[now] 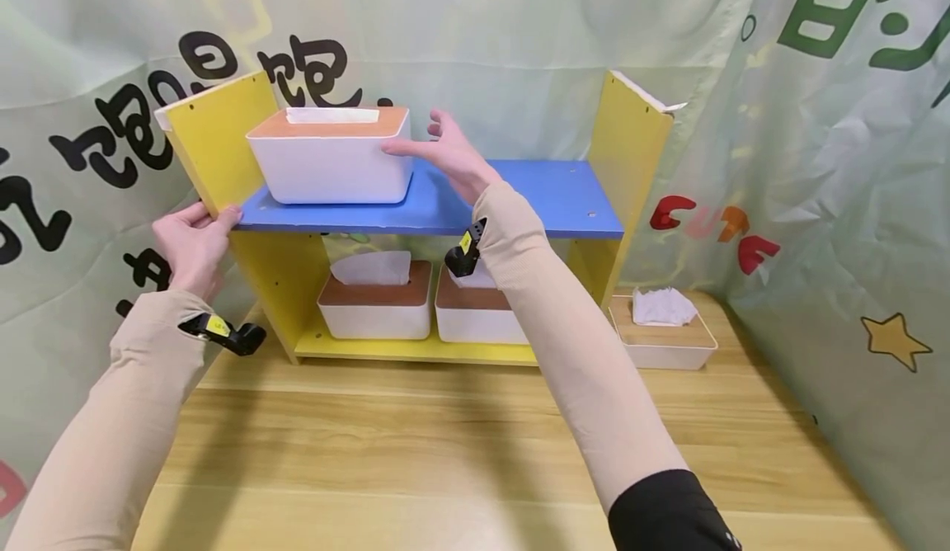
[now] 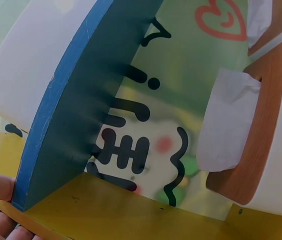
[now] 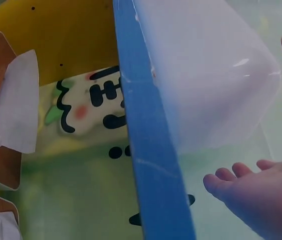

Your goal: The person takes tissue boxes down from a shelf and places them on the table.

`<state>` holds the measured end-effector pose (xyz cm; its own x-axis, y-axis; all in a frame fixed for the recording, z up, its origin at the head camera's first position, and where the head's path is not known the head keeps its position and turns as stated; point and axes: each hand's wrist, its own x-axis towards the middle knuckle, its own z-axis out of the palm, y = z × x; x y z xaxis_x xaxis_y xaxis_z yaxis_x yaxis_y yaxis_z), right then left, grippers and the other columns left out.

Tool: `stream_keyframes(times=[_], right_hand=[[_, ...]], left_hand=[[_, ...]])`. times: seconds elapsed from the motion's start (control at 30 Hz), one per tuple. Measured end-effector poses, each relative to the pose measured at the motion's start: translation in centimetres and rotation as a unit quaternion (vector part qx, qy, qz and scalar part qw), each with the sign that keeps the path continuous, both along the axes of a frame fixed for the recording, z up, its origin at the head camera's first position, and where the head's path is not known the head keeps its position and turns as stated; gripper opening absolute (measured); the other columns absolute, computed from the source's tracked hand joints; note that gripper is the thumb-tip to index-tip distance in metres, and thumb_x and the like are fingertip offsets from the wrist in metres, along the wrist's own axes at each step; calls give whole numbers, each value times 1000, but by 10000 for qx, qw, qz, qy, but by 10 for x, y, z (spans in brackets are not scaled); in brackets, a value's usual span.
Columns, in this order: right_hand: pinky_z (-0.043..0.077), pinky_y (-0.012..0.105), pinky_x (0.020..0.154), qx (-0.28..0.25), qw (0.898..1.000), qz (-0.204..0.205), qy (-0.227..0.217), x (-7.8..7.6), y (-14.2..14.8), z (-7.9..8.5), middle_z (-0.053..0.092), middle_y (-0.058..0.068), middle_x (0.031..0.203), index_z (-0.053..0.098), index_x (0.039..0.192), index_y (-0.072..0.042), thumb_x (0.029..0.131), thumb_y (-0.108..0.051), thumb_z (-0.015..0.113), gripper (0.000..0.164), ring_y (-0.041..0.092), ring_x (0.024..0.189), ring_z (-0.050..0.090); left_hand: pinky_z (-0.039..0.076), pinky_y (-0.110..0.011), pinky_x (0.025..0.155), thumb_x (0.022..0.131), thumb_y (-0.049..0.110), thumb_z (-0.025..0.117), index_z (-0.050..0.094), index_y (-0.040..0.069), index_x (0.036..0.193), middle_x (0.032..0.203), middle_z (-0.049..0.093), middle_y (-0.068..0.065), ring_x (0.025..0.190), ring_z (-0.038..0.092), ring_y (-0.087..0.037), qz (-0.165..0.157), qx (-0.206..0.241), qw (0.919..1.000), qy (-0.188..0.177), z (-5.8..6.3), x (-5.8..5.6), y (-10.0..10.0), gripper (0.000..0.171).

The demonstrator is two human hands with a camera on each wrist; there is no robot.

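A white tissue box (image 1: 330, 167) with a brown wood-look lid stands at the left end of the blue shelf board (image 1: 505, 196). Beside its right end my right hand (image 1: 453, 155) is held with thumb and fingers spread. The thumb overlaps the box's upper right corner in the head view; the right wrist view shows the fingers (image 3: 230, 177) apart from the box. My left hand (image 1: 195, 246) grips the front edge of the yellow side panel (image 1: 223, 134), thumb (image 2: 1, 187) against the blue board's end and fingers around the panel's outer side.
Two more tissue boxes, one on the left (image 1: 374, 312) and one partly behind my right forearm (image 1: 478, 316), stand on the lower yellow shelf. Another tissue box (image 1: 663, 345) sits on the wooden table (image 1: 416, 444), right of the unit. Printed curtains (image 1: 816, 229) enclose the back and sides.
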<state>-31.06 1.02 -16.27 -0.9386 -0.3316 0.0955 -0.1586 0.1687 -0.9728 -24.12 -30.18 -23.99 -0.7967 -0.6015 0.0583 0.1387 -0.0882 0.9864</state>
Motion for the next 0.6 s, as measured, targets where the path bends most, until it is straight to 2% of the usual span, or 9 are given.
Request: stream_keyframes(times=[0.3,0.6], right_hand=[[18,30,128,290,9994,158,-81,-13,-12,0,13,-4,169,2,163,-22,82,-30,81,113,15,157,14],[19,28,126,138,9997,216,-60,-23,-21,-2,18,0,167,11,160,-16,82,-25,80,104,15,153,19]], left_hand=[[51,-7,63,85,0,74,58,-1,137,58,66,17,64,65,4,-50,131,9999,41,2,0,-1,54],[51,-6,63,85,2,75,58,-1,136,57,66,18,66,65,4,-11,49,10000,-6,0,-1,-1,54]])
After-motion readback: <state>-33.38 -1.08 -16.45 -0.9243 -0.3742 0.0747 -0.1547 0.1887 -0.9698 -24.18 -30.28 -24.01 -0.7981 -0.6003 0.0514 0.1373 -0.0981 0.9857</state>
